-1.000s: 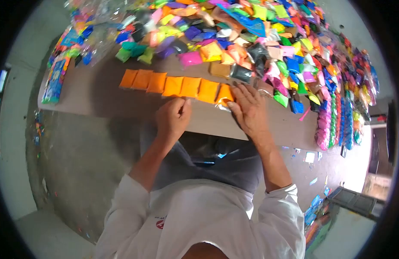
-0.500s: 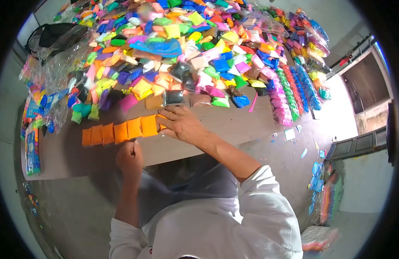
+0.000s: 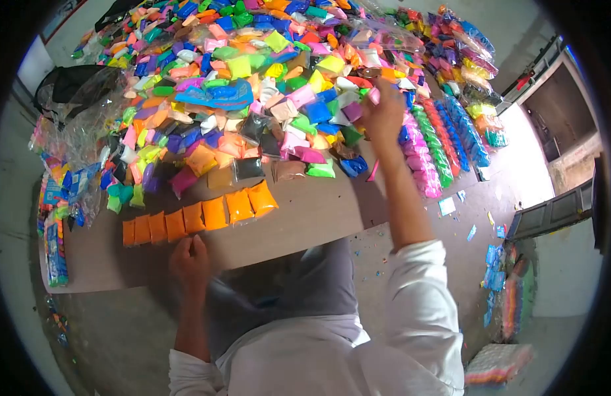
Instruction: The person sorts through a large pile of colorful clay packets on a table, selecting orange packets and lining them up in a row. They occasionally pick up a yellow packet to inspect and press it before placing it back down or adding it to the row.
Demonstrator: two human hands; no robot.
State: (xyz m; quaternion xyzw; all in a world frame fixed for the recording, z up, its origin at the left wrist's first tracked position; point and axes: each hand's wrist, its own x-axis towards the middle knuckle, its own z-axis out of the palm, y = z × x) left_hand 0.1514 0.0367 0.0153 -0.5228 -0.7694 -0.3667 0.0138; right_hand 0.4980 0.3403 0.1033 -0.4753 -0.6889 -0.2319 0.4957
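Note:
A row of several orange packets (image 3: 204,216) lies along the front of the table, side by side and slightly slanted. Just below the row, at the table's front edge, my left hand (image 3: 190,261) is closed with its thumb up; whatever is inside it, if anything, is hidden. My right hand (image 3: 385,112) reaches over the right side of a large heap of coloured packets (image 3: 239,68). Motion blurs its fingers, and I cannot make out whether they grip a packet there. A pink packet (image 3: 373,96) shows beside the fingers.
Long strips of pink packets (image 3: 421,158), green packets (image 3: 434,145) and blue packets (image 3: 467,135) lie at the table's right. Clear plastic bags (image 3: 77,142) and a black bag (image 3: 74,89) sit on the left. Scraps (image 3: 446,206) litter the floor at right.
My right hand has left the right end of the orange row and moved up and right to the heap. The last orange packet now shows fully. My left hand stays closed below the row.

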